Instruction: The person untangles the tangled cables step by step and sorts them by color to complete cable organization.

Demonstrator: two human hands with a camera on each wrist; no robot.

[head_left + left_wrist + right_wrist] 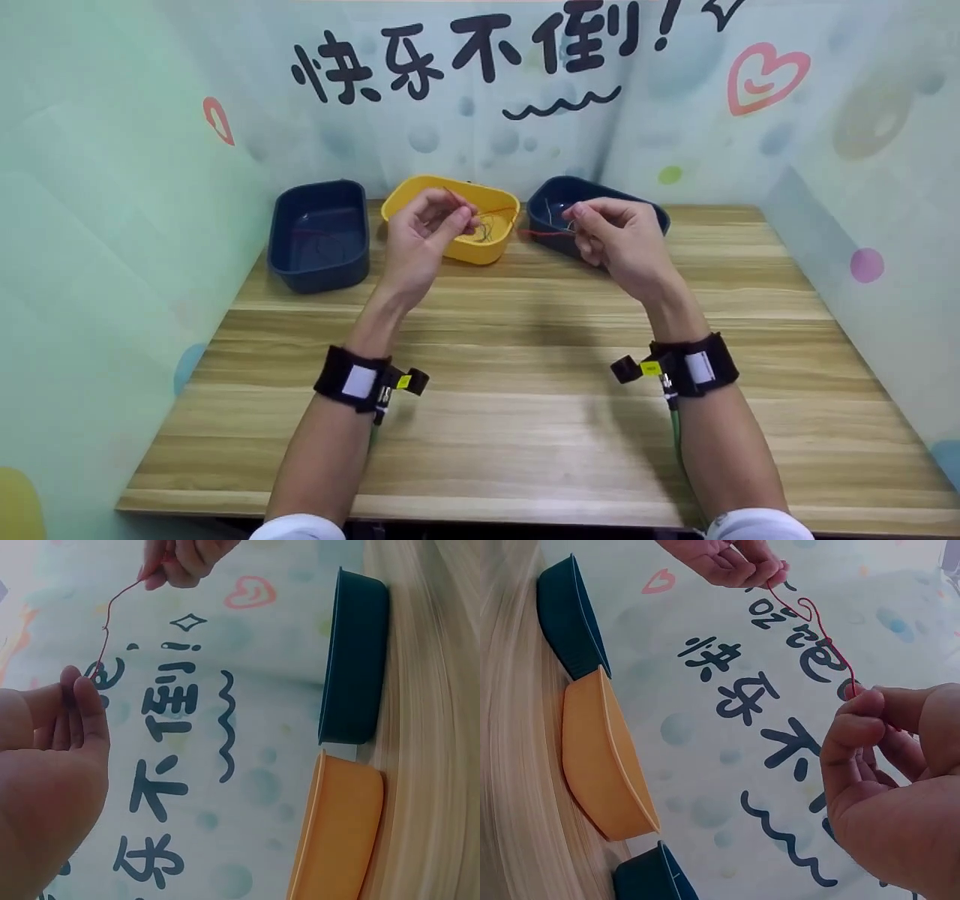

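Note:
A thin red string point(830, 641) runs through the air between the two hands, with a small kink or loop midway along it. My left hand point(420, 240) pinches one end between thumb and fingertips, in front of the yellow bin point(478, 253). The other end is pinched in the right hand point(626, 244), which is raised before the right dark blue bin point(551, 241). In the left wrist view the red string point(107, 628) sags a little and is not straight. Fine strands lie inside the yellow bin.
At the back left stands another dark blue bin point(319, 279) with a faint strand inside. All three bins sit on a wooden table point(510, 420) along the printed back curtain point(420, 150). Curtains flank both sides. Each wrist wears a black strap with a cable.

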